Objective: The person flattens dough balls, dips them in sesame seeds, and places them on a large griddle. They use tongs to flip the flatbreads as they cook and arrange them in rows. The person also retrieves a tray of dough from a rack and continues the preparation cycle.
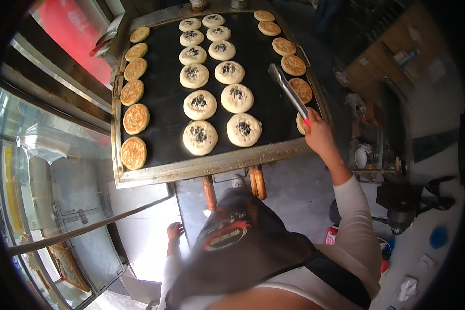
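Note:
My right hand [318, 133] grips a pair of metal tongs [292, 93] by the red-covered part. The tongs' tips hang over the black griddle [162, 97], just left of the browned flatbreads [293, 64] in the right-hand column. One flatbread [300, 123] is partly hidden behind this hand. Two middle columns hold pale dough rounds [237, 98] topped with black seeds. Another column of browned flatbreads [136, 119] lines the left side. My left hand [175, 230] hangs low beside the apron [232, 248], fingers slightly apart and holding nothing.
A raised metal rim [213, 159] borders the griddle, with wooden handles [209, 192] sticking out below its near edge. At left are glass panes [89, 151] and a bowl with a red-handled utensil [105, 40]. Cluttered shelving with a white bowl [360, 157] stands at right.

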The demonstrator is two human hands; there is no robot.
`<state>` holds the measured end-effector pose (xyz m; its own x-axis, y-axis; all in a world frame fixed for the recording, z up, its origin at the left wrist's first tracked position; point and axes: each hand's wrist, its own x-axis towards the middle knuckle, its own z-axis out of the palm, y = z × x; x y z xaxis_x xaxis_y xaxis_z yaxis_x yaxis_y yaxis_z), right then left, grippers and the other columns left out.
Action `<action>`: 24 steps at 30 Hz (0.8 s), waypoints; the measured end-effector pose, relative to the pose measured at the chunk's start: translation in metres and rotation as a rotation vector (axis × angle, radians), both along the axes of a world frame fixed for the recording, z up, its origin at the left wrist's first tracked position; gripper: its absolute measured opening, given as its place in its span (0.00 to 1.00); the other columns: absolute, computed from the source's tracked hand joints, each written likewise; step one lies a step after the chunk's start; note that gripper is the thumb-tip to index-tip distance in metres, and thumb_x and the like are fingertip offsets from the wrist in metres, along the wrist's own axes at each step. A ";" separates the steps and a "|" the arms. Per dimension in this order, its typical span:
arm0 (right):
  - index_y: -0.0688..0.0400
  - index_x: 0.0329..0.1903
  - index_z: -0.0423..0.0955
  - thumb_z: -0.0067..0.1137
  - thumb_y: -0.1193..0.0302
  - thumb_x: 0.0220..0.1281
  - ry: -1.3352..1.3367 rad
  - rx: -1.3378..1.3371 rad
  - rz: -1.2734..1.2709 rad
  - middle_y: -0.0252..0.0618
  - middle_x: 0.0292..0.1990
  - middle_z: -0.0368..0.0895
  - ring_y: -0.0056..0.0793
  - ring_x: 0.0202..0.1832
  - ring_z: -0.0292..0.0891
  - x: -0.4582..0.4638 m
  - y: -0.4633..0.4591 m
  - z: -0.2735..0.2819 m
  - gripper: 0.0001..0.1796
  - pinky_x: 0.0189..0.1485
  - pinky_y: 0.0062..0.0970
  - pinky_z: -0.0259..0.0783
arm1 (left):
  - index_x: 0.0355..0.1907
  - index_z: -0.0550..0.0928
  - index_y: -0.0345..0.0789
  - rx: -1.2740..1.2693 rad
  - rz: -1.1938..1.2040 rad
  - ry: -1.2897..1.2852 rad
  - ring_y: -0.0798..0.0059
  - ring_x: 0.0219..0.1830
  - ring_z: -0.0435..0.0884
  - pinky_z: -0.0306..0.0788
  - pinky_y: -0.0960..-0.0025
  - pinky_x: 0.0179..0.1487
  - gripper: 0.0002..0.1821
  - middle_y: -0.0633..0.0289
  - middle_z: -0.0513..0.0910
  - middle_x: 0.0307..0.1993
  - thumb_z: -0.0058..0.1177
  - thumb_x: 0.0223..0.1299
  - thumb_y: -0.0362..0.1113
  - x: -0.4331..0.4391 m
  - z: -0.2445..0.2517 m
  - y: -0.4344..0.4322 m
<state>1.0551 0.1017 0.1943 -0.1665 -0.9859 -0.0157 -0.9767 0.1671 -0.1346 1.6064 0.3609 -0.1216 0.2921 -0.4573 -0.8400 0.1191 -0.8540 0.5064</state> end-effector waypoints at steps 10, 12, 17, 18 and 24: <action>0.59 0.66 0.56 0.60 0.69 0.53 -0.507 0.433 0.009 0.43 0.37 0.77 0.31 0.32 0.76 -0.005 0.110 0.125 0.37 0.38 0.29 0.71 | 0.43 0.76 0.30 0.050 0.027 0.058 0.76 0.25 0.78 0.68 0.77 0.23 0.12 0.57 0.82 0.30 0.49 0.57 0.32 0.009 0.006 0.036; 0.54 0.67 0.53 0.63 0.72 0.45 -0.428 0.637 0.182 0.41 0.35 0.76 0.29 0.31 0.75 0.010 0.121 0.172 0.44 0.37 0.28 0.70 | 0.47 0.74 0.29 0.076 -0.001 0.058 0.76 0.24 0.77 0.68 0.77 0.22 0.14 0.56 0.82 0.31 0.48 0.59 0.33 0.013 0.004 0.038; 0.56 0.51 0.66 0.64 0.67 0.40 0.159 0.981 0.466 0.43 0.31 0.76 0.37 0.35 0.76 0.069 0.118 0.155 0.30 0.38 0.33 0.70 | 0.44 0.74 0.27 0.011 0.033 0.073 0.77 0.24 0.78 0.68 0.78 0.24 0.13 0.57 0.81 0.31 0.48 0.61 0.34 0.022 0.000 0.041; 0.58 0.48 0.69 0.61 0.66 0.43 0.215 1.051 0.456 0.43 0.29 0.78 0.37 0.31 0.77 0.080 0.112 0.137 0.25 0.34 0.32 0.71 | 0.44 0.75 0.27 -0.003 0.043 0.098 0.77 0.25 0.78 0.69 0.78 0.24 0.13 0.56 0.81 0.32 0.48 0.61 0.34 0.023 -0.001 0.044; 0.65 0.34 0.74 0.54 0.66 0.53 0.360 1.287 0.215 0.43 0.24 0.79 0.30 0.20 0.77 0.117 0.073 0.043 0.13 0.21 0.28 0.74 | 0.47 0.75 0.29 -0.004 0.082 0.120 0.70 0.34 0.81 0.73 0.72 0.33 0.15 0.56 0.82 0.38 0.47 0.62 0.35 0.039 -0.011 0.092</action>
<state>1.1725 0.1744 0.2370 -0.2029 -0.3119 -0.9282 -0.9468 -0.1793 0.2672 1.6451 0.4533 -0.1328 0.2261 -0.4398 -0.8692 0.2482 -0.8368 0.4880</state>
